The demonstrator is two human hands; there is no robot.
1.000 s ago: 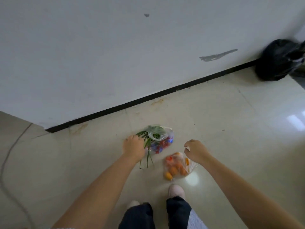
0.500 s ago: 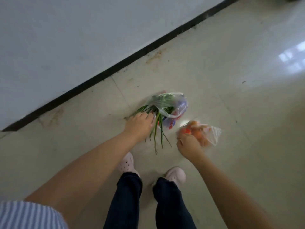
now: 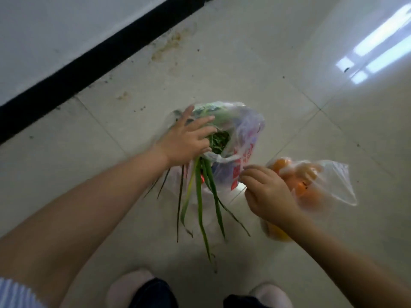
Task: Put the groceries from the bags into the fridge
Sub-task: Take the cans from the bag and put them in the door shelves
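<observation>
Both bags sit on the floor tiles (image 3: 289,63) right at the person's feet. The left hand (image 3: 186,138) lies over the mouth of the printed bag (image 3: 244,134), fingers spread and fairly straight on the greens, with the long green onions (image 3: 200,196) trailing out from under the palm toward the shoes (image 3: 129,287). I cannot tell whether the thumb has hold of anything. Just to the right of it, the right hand (image 3: 266,192) has its fingers curled, pinching the thin film where the printed bag meets the clear bag of oranges (image 3: 315,185); which of the two it has actually caught I cannot make out.

The clear bag looks the heavier one, its round fruit likely to roll and sag, so it is best gathered at the neck rather than by the loose corner sticking out to the right. The printed bag seems light and floppy. Its film is slippery, and the onion leaves are soft and easily creased, so I would take the handles together and tuck the leaves in first.

The tiles are pale, glossy and a little stained, with window light reflected beyond the right hand. A black baseboard (image 3: 100,54) runs under a white wall (image 3: 55,25) past the left hand. No fridge is in sight.
</observation>
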